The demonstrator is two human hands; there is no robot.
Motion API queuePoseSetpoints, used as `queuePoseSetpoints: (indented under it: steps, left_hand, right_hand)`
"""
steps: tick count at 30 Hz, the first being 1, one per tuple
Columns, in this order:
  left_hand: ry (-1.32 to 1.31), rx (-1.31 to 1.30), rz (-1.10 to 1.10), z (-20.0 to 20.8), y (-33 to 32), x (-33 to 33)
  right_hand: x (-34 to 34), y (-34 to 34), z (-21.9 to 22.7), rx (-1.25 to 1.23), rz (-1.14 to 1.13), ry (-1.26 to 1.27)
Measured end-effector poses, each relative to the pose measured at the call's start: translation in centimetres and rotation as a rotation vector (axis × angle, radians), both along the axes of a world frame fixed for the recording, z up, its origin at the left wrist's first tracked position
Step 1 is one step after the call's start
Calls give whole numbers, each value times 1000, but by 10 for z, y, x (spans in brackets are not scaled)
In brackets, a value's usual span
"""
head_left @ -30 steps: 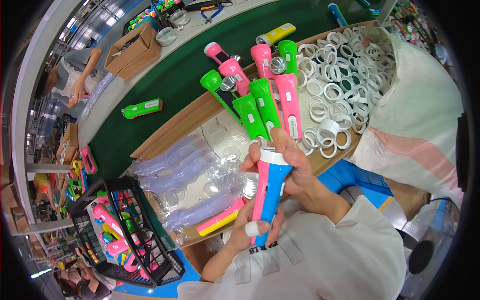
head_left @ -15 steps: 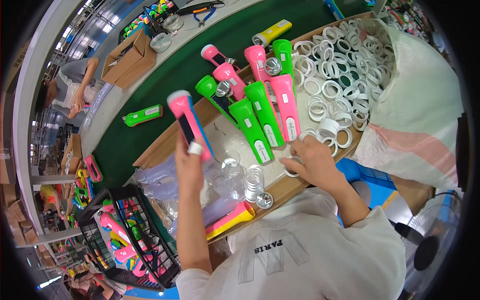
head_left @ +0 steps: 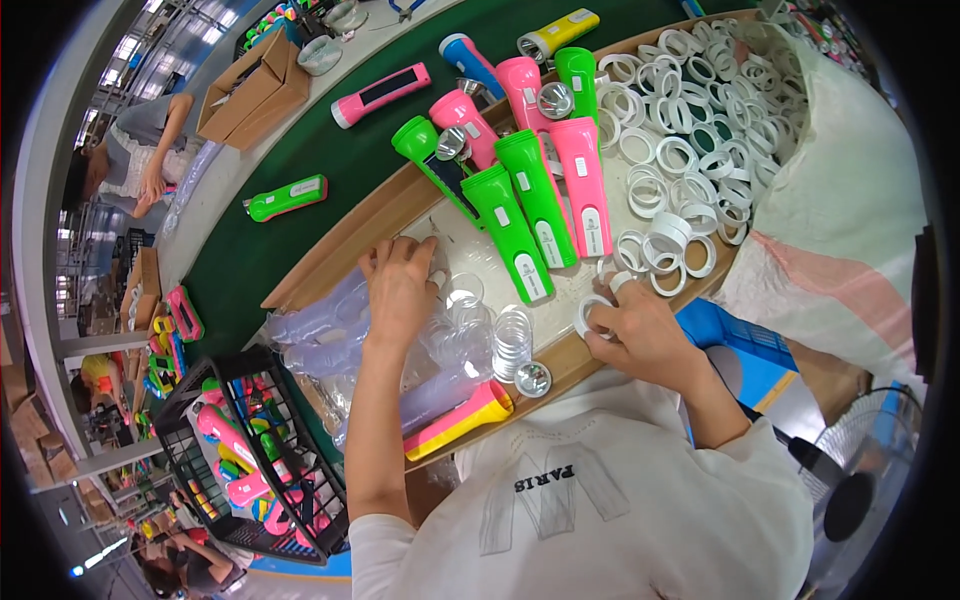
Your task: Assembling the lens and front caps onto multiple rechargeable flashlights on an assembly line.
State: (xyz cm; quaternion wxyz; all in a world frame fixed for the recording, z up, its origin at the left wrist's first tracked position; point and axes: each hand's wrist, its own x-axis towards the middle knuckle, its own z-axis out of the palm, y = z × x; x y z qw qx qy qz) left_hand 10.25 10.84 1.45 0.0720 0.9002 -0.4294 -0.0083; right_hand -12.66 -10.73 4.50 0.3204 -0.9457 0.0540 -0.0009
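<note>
My left hand (head_left: 402, 290) is over the cardboard tray (head_left: 340, 232), fingers apart and bent down, no object visible in it. Beside it lie clear round discs (head_left: 465, 310) and clear plastic sleeves (head_left: 320, 325). A white ring (head_left: 588, 316) is pinched in the fingers of my right hand (head_left: 645, 328), near the tray's front edge. Several green flashlight bodies (head_left: 508, 235) and pink ones (head_left: 582, 185) lie ahead of my hands, some next to silver reflectors (head_left: 555, 100). A pink flashlight with a dark panel (head_left: 385, 93) rests on the green belt (head_left: 235, 270).
Many white rings (head_left: 690, 130) fill the tray's right side, beside a white woven sack (head_left: 840, 190). A pink-and-yellow flashlight body (head_left: 462, 420) and a loose reflector (head_left: 532, 379) lie close to me. A black crate (head_left: 250, 450) of flashlights stands at left; a co-worker (head_left: 150, 160) sits beyond.
The pink flashlight has left my left hand and lies on the belt. That hand has come back over the tray. My right hand has raised a white ring. The far pink flashlight now shows blue.
</note>
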Motion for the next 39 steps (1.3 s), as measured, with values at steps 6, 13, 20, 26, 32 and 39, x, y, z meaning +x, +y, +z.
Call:
queuePoseSetpoints:
  steps: [6, 13, 20, 26, 32, 39]
  left_hand:
    - [192, -478, 55, 29, 4, -28]
    - [45, -537, -302, 73, -6, -95]
    - [258, -366, -12, 80, 57, -121]
    - [373, -7, 76, 57, 114, -149]
    - [481, -83, 132, 62, 116, -144]
    - [292, 236, 17, 62, 115, -147]
  right_hand:
    - [14, 17, -7, 1742, -258, 53]
    - [43, 61, -18, 2331, -270, 248]
    - [45, 60, -16, 2256, -419, 245]
    - [51, 61, -18, 2200, -407, 274]
    - [49, 59, -29, 2090, -388, 226]
    - [40, 51, -39, 2099, -374, 214]
